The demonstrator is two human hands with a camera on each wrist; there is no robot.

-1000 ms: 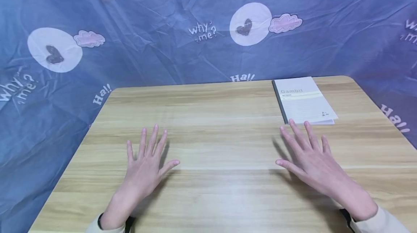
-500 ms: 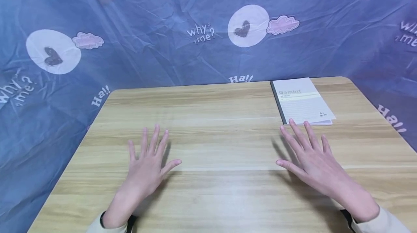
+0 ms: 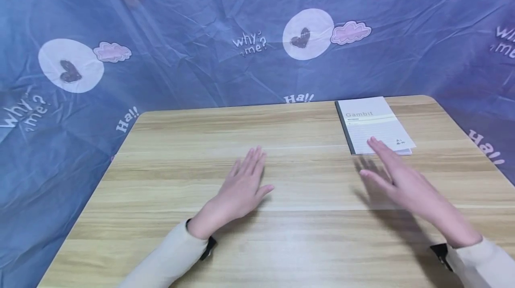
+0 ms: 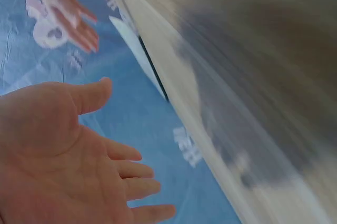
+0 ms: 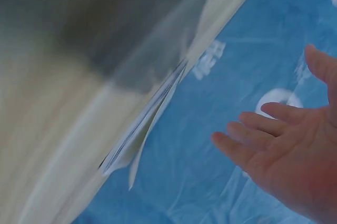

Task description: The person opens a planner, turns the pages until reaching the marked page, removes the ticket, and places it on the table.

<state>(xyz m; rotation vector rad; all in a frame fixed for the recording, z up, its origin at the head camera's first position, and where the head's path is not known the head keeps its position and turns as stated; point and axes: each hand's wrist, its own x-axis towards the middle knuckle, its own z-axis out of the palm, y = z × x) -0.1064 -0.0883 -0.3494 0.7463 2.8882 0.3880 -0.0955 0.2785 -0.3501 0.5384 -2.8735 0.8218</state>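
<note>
A notebook [image 3: 372, 129] with a pale cover, the word Gambit and a dark spine lies at the far right of the table. My right hand [image 3: 406, 185] hovers just in front of it, fingers straight, its fingertips overlapping the notebook's lower edge in the head view. In the right wrist view the notebook [image 5: 152, 119] shows edge-on with its cover slightly lifted, apart from the right hand [image 5: 295, 150]. Near the middle of the table hovers my left hand [image 3: 241, 187], fingers extended and holding nothing. Its open palm shows in the left wrist view.
The wooden table [image 3: 181, 145] has rounded far corners. Behind it and at both sides hangs a blue printed cloth [image 3: 193, 64] with clouds, hearts and lettering. Dark bands [image 3: 208, 248] sit at both wrists below light sleeves [image 3: 169, 252].
My left hand has moved right, toward the table's middle. The right hand has turned onto its side and shifted slightly right, its fingers drawn together. The notebook stays in place.
</note>
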